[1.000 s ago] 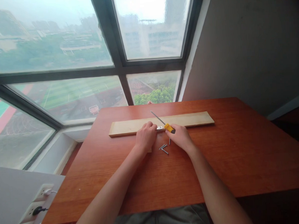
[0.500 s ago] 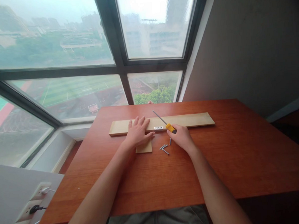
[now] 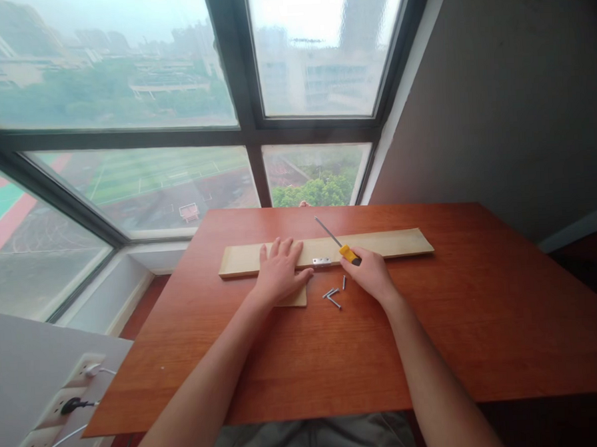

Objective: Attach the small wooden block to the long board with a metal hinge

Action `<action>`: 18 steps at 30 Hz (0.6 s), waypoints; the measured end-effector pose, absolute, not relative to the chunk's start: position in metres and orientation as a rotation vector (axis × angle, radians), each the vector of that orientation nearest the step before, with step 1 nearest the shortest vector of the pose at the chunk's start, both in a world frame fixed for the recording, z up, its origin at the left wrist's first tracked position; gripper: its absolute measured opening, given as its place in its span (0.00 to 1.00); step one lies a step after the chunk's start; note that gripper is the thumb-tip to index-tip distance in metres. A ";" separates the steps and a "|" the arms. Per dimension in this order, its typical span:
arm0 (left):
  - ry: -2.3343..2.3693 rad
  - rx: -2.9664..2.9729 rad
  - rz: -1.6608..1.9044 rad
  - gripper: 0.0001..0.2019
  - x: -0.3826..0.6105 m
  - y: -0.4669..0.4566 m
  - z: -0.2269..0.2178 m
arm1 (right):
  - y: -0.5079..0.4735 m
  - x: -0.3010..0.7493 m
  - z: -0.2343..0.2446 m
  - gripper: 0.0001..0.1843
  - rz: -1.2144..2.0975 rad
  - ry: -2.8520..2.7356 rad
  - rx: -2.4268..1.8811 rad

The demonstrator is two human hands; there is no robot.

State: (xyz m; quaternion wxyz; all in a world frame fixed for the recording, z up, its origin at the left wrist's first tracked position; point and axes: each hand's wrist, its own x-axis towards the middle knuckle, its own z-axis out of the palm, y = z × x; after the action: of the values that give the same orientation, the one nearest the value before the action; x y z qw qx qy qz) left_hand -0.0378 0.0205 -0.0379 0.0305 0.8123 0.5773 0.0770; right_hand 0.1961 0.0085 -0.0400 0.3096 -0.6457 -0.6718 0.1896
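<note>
A long pale wooden board (image 3: 394, 242) lies across the red-brown table (image 3: 484, 320). My left hand (image 3: 280, 272) rests flat on it with fingers spread, partly covering a small wooden piece (image 3: 296, 298) near the board's front edge. A small metal hinge (image 3: 322, 261) sits on the board between my hands. My right hand (image 3: 372, 273) is closed round the yellow handle of a screwdriver (image 3: 340, 243), whose shaft points up and away to the left. A few loose screws (image 3: 334, 295) lie on the table just in front of the board.
Large windows (image 3: 171, 90) stand behind the table's far edge. A grey wall (image 3: 512, 92) rises to the right. A white power strip (image 3: 63, 409) with plugged cables sits low at the left, beside the table's front corner.
My left hand went from a closed grip at the hinge to lying flat and spread on the board. The small wooden piece came into sight beneath it. The right hand kept the screwdriver.
</note>
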 end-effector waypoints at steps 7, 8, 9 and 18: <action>1.801 2.510 0.239 0.33 -0.039 0.007 -0.039 | 0.008 0.196 -0.038 0.11 0.531 -1.757 -1.715; 1.792 2.519 0.247 0.33 -0.040 0.006 -0.039 | 0.008 0.196 -0.038 0.11 0.537 -1.753 -1.717; 1.784 2.526 0.256 0.33 -0.041 0.005 -0.039 | 0.007 0.196 -0.037 0.11 0.542 -1.750 -1.718; 1.751 2.546 0.274 0.33 -0.044 0.007 -0.038 | 0.007 0.195 -0.036 0.10 0.564 -1.721 -1.708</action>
State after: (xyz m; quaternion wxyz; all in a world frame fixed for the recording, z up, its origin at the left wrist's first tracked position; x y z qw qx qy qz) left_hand -0.0440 0.0069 -0.0381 0.0196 0.8206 0.5643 0.0883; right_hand 0.1952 0.0073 -0.0358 0.3204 -0.6499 -0.6550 0.2145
